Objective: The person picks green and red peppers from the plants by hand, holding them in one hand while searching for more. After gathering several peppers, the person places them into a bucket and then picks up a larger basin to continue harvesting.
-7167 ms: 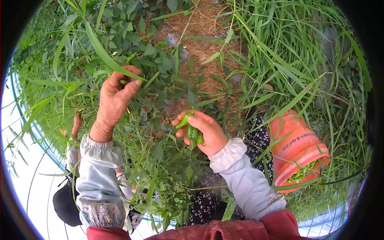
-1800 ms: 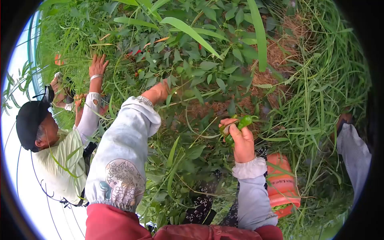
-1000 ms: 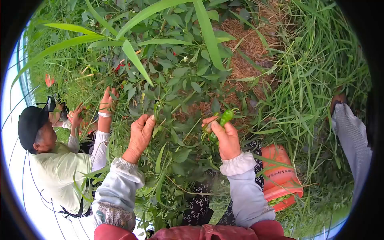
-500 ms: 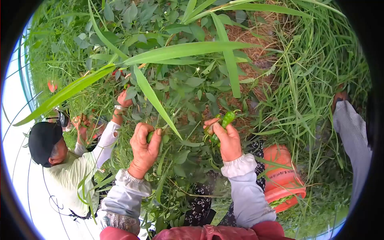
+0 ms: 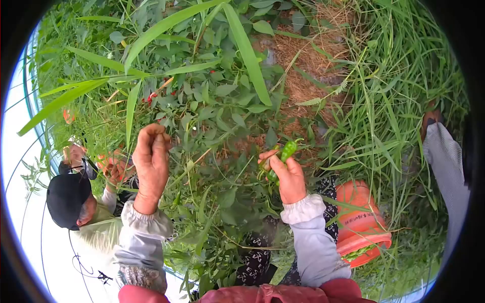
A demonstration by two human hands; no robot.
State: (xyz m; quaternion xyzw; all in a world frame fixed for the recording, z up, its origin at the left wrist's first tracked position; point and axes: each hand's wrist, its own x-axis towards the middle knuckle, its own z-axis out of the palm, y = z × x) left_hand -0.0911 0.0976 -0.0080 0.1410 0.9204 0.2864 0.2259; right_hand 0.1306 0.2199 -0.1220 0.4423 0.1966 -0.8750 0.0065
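My right hand (image 5: 288, 181) is closed around several green peppers (image 5: 289, 150), with one glossy pepper and its curved stem sticking out beyond the fingers. To the left, my left hand (image 5: 153, 164) is raised beside the leafy pepper plants (image 5: 222, 96), thumb and fingers pressed together. Whatever lies between those fingertips, if anything, is hidden. Red peppers (image 5: 152, 97) show among the leaves just above that hand.
An orange bucket (image 5: 359, 217) lies tipped near my legs, with green produce at its mouth. At left, a co-worker in a black cap (image 5: 68, 201) bends among the plants. Long grass blades (image 5: 247, 53) hang across the upper view; dry straw (image 5: 323, 55) covers some ground.
My left hand has moved left and up, and the green pepper seen in it before no longer shows. My right hand keeps its peppers almost in place. The co-worker's reaching arm has drawn back.
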